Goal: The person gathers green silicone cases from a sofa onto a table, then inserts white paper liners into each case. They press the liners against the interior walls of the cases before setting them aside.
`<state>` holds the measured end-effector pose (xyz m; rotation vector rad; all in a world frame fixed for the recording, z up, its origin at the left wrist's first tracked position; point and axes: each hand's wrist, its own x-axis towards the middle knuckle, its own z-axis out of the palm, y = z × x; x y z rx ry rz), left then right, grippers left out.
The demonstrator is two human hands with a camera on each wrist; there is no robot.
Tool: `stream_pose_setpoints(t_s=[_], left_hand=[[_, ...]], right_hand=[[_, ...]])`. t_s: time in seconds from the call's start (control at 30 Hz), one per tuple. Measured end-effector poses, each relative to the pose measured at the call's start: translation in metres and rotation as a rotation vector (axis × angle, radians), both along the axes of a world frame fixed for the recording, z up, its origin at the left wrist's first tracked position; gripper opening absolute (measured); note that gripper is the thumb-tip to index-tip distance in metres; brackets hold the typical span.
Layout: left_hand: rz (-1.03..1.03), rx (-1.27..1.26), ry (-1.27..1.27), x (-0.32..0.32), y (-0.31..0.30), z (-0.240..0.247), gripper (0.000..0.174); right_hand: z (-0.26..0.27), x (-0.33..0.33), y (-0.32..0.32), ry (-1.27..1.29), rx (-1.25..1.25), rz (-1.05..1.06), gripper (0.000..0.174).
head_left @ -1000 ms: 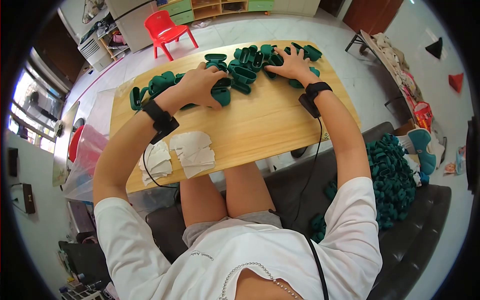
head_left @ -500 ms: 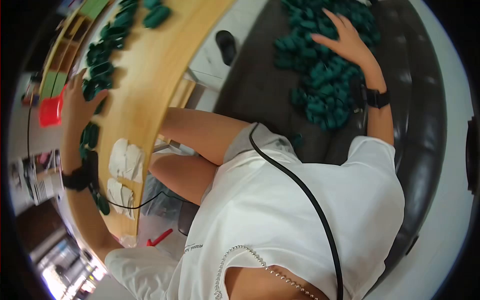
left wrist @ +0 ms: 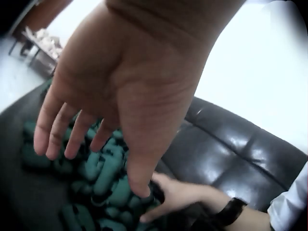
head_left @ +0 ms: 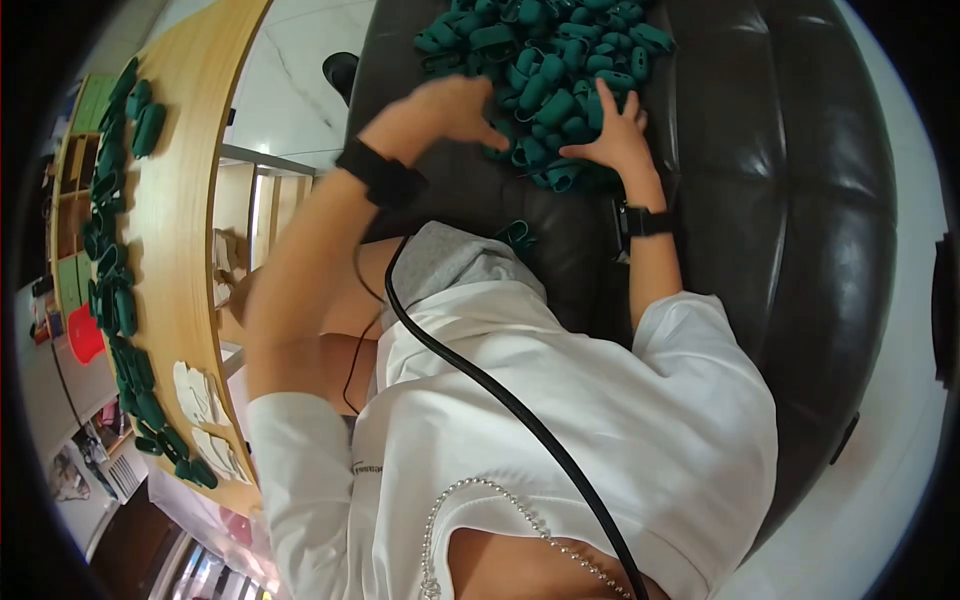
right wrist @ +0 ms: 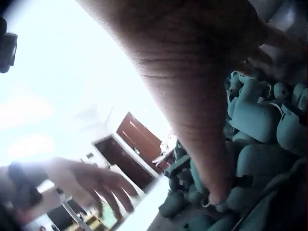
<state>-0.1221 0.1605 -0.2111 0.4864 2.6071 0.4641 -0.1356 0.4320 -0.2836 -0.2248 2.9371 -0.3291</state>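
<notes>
A heap of dark green cases (head_left: 545, 85) lies on the black sofa. My left hand (head_left: 450, 108), blurred, is over the heap's left edge with its fingers spread and bent slightly downward; the left wrist view shows the palm (left wrist: 125, 91) above the cases with nothing in it. On the heap's right side is my right hand (head_left: 622, 140), fingers and thumb apart. In the right wrist view its thumb (right wrist: 216, 185) comes down against or just above the cases (right wrist: 255, 115); contact is unclear.
The wooden table (head_left: 185, 220) stands at the left, bearing a row of green cases (head_left: 112, 280) and white paper pieces (head_left: 198, 392). Black sofa (head_left: 780, 180) extends to the right. A black cable (head_left: 500, 395) crosses the shirt.
The view has turned from the table to the sofa. My left hand has left the cases on the table and come across to the heap, near my right hand, which moved there earlier.
</notes>
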Motion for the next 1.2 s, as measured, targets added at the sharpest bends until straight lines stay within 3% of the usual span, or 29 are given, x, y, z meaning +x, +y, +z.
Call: stream_pose_setpoints(t_s=[0.07,0.1,0.13,0.2,0.3,0.4,0.43,0.53,0.57,0.6,0.67,0.77,0.8,0.87,0.9,0.97,1.0,1.03,1.07,1.1,1.13,1.2], left_hand=[[0.019,-0.028,-0.353,0.012,0.022,-0.034,0.077],[0.024,-0.045,-0.582,0.017,0.03,-0.05,0.076],[0.006,0.002,-0.506,0.027,0.035,-0.074,0.069],[-0.023,0.104,-0.353,0.051,0.042,-0.126,0.058],[0.114,0.275,-0.134,0.071,0.051,-0.169,0.043],[0.069,0.502,-0.18,0.076,0.047,-0.124,0.031],[-0.009,0.712,-0.319,0.078,0.044,-0.111,0.03],[0.074,0.981,-0.964,0.082,0.043,-0.075,0.033],[0.155,0.858,-0.899,0.076,0.044,-0.086,0.044],[0.101,0.619,-0.706,0.077,0.045,-0.092,0.045],[-0.002,0.152,-0.306,0.08,0.055,-0.106,0.049],[-0.12,0.001,-0.218,0.101,0.074,-0.131,0.049],[-0.112,0.03,-0.24,0.097,0.074,-0.13,0.048],[-0.107,0.085,-0.284,0.084,0.074,-0.127,0.048],[-0.002,0.151,-0.07,0.08,0.072,-0.125,0.048],[0.206,0.274,0.365,0.073,0.065,-0.12,0.049],[0.238,0.273,0.413,0.067,0.059,-0.117,0.05],[0.269,0.271,0.461,0.059,0.053,-0.113,0.05],[0.299,0.267,0.517,0.048,0.046,-0.109,0.051],[0.299,0.248,0.404,0.04,0.043,-0.109,0.071],[0.316,0.224,0.449,0.036,0.04,-0.107,0.083],[0.345,0.188,0.543,0.029,0.04,-0.102,0.107]], right_hand=[[0.019,0.029,0.002,-0.067,-0.083,-0.141,0.12],[0.019,0.039,0.002,-0.214,-0.056,-0.173,0.106],[0.011,0.056,0.0,-0.192,0.012,-0.16,0.08],[-0.001,0.075,0.0,-0.164,-0.065,-0.134,0.049],[-0.006,0.093,0.002,-0.029,-0.203,-0.157,0.025],[0.004,0.103,0.014,0.121,-0.263,-0.094,0.017],[0.017,0.105,0.017,0.087,-0.3,-0.02,0.008],[0.052,0.121,0.034,-1.118,0.102,0.041,0.004],[0.039,0.141,0.041,-1.126,0.31,0.231,0.005],[0.006,0.172,0.053,-1.115,0.517,0.417,0.006],[-0.082,0.235,0.095,-0.93,0.425,0.482,0.011],[-0.022,0.17,0.042,-0.705,0.379,0.132,0.036],[0.004,0.154,0.022,-0.64,0.354,0.026,0.045],[0.029,0.115,0.0,-0.233,0.03,0.03,0.076],[0.032,0.095,-0.009,-0.068,-0.165,0.042,0.09],[0.022,0.066,-0.02,-0.055,0.105,-0.035,0.105],[0.015,0.053,-0.024,-0.047,0.238,-0.072,0.112],[0.001,0.044,-0.027,-0.157,0.217,-0.082,0.12],[-0.014,0.041,-0.024,-0.058,0.084,-0.062,0.119],[-0.03,0.037,-0.017,0.053,-0.054,-0.037,0.117],[-0.042,0.031,-0.014,0.169,-0.193,-0.007,0.116],[-0.056,0.03,-0.01,0.274,-0.205,-0.006,0.113]])
